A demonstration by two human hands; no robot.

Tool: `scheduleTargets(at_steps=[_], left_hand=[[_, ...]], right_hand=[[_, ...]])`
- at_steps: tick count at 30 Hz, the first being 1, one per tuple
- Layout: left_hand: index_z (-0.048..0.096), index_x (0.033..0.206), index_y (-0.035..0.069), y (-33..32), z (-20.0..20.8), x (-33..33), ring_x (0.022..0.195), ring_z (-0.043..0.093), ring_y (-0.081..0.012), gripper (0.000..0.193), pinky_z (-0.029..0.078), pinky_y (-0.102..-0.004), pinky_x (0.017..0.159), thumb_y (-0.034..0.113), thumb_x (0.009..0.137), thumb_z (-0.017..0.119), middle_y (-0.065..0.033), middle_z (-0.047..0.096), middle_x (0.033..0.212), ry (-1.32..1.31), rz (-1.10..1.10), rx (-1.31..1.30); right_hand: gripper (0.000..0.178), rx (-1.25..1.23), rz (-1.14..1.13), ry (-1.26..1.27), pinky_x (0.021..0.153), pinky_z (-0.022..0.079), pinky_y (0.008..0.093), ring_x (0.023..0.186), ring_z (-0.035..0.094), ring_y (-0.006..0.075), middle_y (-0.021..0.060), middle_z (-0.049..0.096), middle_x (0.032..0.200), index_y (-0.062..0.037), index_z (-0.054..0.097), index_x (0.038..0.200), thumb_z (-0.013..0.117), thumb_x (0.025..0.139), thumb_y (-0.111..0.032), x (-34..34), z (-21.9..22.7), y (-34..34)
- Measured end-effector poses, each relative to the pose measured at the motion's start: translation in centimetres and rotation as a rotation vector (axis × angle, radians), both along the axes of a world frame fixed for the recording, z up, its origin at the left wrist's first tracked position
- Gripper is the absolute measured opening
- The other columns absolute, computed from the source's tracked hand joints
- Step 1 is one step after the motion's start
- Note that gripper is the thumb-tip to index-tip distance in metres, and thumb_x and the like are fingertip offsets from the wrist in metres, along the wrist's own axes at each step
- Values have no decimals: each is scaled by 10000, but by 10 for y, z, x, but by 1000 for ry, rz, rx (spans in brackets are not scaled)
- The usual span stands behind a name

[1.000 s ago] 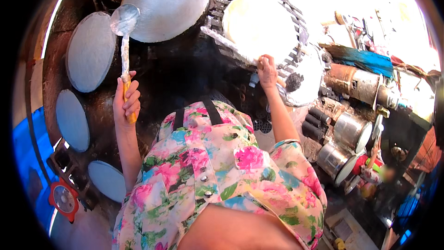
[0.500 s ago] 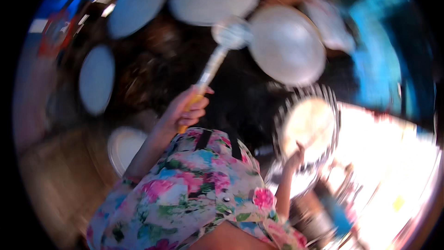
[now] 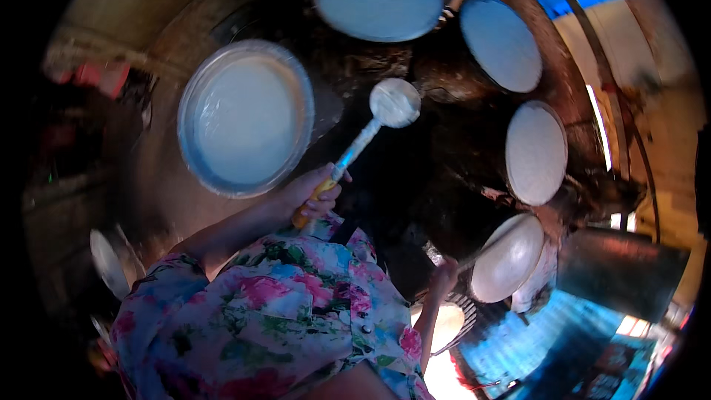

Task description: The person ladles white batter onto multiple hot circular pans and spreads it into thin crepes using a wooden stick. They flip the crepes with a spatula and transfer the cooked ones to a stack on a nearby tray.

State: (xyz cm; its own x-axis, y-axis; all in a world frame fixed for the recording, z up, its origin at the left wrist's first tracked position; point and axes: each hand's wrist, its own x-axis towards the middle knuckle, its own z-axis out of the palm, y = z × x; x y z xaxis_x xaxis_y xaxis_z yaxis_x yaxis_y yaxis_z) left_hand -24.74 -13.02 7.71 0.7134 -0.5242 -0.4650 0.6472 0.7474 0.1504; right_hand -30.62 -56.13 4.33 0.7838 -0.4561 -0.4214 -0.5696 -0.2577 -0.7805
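Ladle (image 3: 361, 144) juts right of the basin (image 3: 187, 130), left hand (image 3: 311, 194) wrapped round its handle (image 3: 324, 188), presumably keeping fingers (image 3: 324, 207) off the smeared bowl (image 3: 395, 103). Right hand (image 3: 444, 275) seemingly pinches a thin stick (image 3: 476, 256) over a pan (image 3: 509, 270).

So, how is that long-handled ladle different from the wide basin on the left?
The ladle has a small round bowl on a long handle with a yellow grip; the basin is far wider, with a raised rim and no long handle in sight. The ladle is gripped in the left hand, while neither hand holds the basin. The basin contains something whitish and shiny; the ladle's bowl just looks whitish. Both have a rounded outline.
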Motion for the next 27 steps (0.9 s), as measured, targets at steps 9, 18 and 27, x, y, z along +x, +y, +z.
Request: scheduleTargets(at_steps=[9,18,27], left_hand=[[469,1151,110,80,-17,-77,463,362,-44,328,309,-187,360,402,1005,444,11,406,702,366,547,557],[483,1150,102,120,-114,-122,440,407,-88,327,343,-255,352,384,985,496,-10,445,656,493,335,1139],[500,1222,104,102,-139,-132,424,437,-99,342,374,-268,358,354,989,491,-25,486,658,528,269,1137]], right_hand=[[408,426,1000,429,422,334,194,488,373,29,-45,442,645,-119,443,1404,455,1008,-214,147,26,230],[393,197,1435,590,426,363,201,494,425,37,2,529,682,-121,474,1381,442,1009,-241,170,-31,359],[380,297,1405,644,403,352,216,467,423,48,-9,508,629,-144,517,1366,480,998,-230,157,-45,333]])
